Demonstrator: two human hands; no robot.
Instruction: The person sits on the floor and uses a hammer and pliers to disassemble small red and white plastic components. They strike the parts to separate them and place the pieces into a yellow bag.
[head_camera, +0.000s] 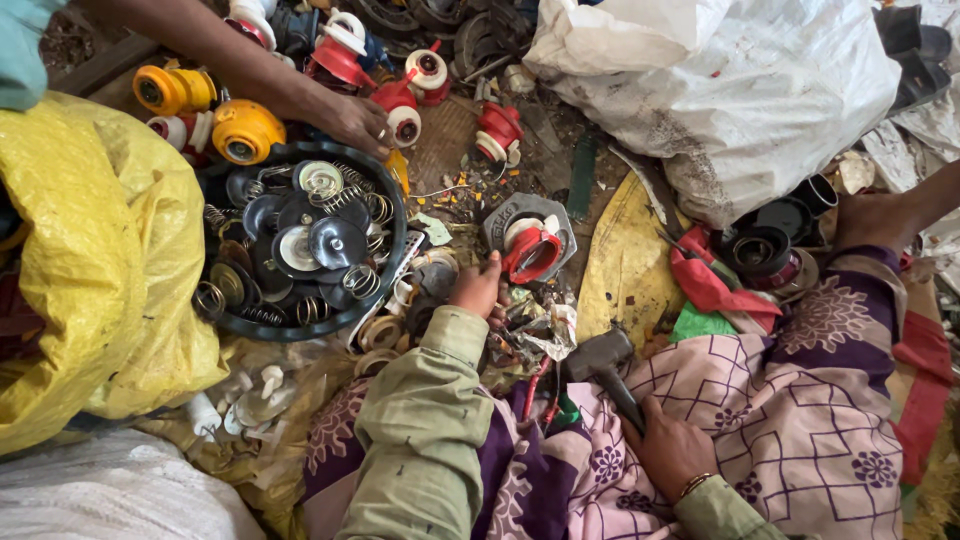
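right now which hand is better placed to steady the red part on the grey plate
Left. The left hand already reaches beside the red part on the grey plate, fingers almost touching it. The right hand is back by the lap, gripping the hammer.

One hammer (600, 362); one basin (385, 190); one yellow sack (100, 270); one white sack (730, 80); two yellow casters (245, 130); three hands visible.
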